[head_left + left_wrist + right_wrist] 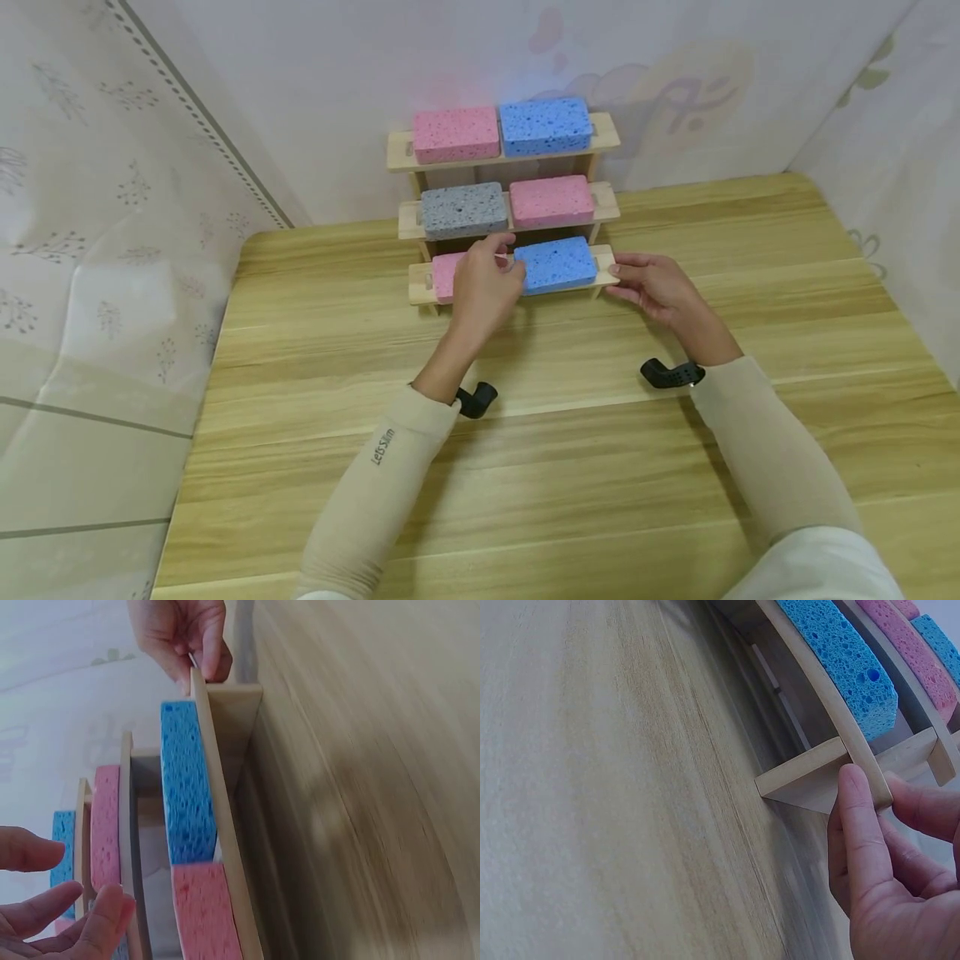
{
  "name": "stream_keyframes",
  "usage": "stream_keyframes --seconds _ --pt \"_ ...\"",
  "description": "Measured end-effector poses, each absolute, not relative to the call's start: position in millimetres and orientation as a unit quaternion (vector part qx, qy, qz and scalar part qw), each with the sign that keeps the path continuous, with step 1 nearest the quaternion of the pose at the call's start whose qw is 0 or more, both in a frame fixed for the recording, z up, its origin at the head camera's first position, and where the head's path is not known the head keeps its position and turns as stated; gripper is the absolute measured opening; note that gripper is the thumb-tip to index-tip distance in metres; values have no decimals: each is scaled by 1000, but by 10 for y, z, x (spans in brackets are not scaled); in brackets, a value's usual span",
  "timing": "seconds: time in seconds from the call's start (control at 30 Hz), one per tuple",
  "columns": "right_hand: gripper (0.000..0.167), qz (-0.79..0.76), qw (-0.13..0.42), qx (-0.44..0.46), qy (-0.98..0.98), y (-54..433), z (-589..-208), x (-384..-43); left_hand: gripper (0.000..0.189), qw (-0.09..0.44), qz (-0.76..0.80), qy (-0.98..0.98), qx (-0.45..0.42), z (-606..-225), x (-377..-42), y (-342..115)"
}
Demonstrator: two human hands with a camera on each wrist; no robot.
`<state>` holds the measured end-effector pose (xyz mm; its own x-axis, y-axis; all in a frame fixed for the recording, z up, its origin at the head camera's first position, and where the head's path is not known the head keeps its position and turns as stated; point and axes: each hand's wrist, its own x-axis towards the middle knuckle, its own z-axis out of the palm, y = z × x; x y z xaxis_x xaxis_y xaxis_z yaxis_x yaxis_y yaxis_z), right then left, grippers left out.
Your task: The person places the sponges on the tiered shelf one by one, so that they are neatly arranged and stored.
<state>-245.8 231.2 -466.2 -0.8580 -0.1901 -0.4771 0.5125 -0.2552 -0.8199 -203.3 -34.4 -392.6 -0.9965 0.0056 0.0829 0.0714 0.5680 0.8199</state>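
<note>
A three-tier wooden rack [608, 264] carries two sponges on each tier. On the bottom tier, a pink sponge [444, 277] lies left of a blue sponge [557, 265]; in the left wrist view their ends meet. My left hand [487, 287] is over the bottom tier and partly covers that pink sponge in the head view. Its thumb and fingers are parted with nothing between them, as the left wrist view shows. At the bottom board's right end, my right hand [658, 287] pinches the wood between thumb and fingers [866, 847].
The middle tier holds a grey sponge [464, 209] and a pink one [552, 200]. On the top tier lie another pink sponge [456, 134] and another blue one [546, 127]. The rack stands on a wood-grain table [570, 467], near a patterned wall covering [315, 92].
</note>
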Motion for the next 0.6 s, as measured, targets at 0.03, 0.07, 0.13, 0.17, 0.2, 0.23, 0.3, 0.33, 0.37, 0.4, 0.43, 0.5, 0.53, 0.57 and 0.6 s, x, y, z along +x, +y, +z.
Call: stream_keyframes --seconds 0.03,0.07,0.13,0.17,0.2,0.23,0.3,0.33,0.37,0.4,0.43,0.5,0.53,0.57,0.6 --pt "56 -778 226 142 568 2313 -4661 -2461 36 37 -467 -883 -21 -3918 -2032 -369" --pt "57 -777 226 141 570 2313 -4660 -2463 36 39 -469 -882 -19 -3913 -2031 -396" --pt "56 -771 225 138 580 2309 -4657 -2471 37 46 -473 -880 -16 -3911 -2030 -456" --pt "56 -766 225 136 586 2309 -4656 -2475 38 49 -475 -879 -15 -3910 -2026 -487" --pt "56 -761 225 131 594 2309 -4652 -2479 38 53 -477 -877 -14 -3911 -2022 -521" --pt "56 -753 226 126 604 2312 -4650 -2484 38 56 -478 -876 -13 -3913 -2015 -557" --pt "53 -736 228 119 626 2317 -4641 -2489 39 62 -476 -877 -14 -3918 -1994 -632" --pt "53 -729 230 118 635 2326 -4634 -2492 39 63 -477 -877 -15 -3915 -1981 -671" --pt "53 -721 231 116 644 2339 -4623 -2495 39 65 -474 -878 -16 -3916 -1971 -712" --pt "52 -710 232 113 655 2356 -4611 -2501 38 67 -471 -879 -17 -3915 -1959 -752" --pt "52 -696 231 110 671 2376 -4594 -2505 38 67 -467 -882 -20 -3913 -1947 -794" --pt "51 -657 226 100 712 2416 -4544 -2515 38 69 -455 -887 -26 -3911 -1927 -879" --pt "51 -635 224 93 733 2441 -4517 -2522 38 72 -448 -891 -29 -3911 -1919 -924" --pt "51 -609 221 85 757 2465 -4488 -2530 38 75 -438 -895 -32 -3915 -1911 -969" --pt "52 -581 219 75 780 2488 -4459 -2540 37 78 -429 -899 -35 -3915 -1901 -1014"
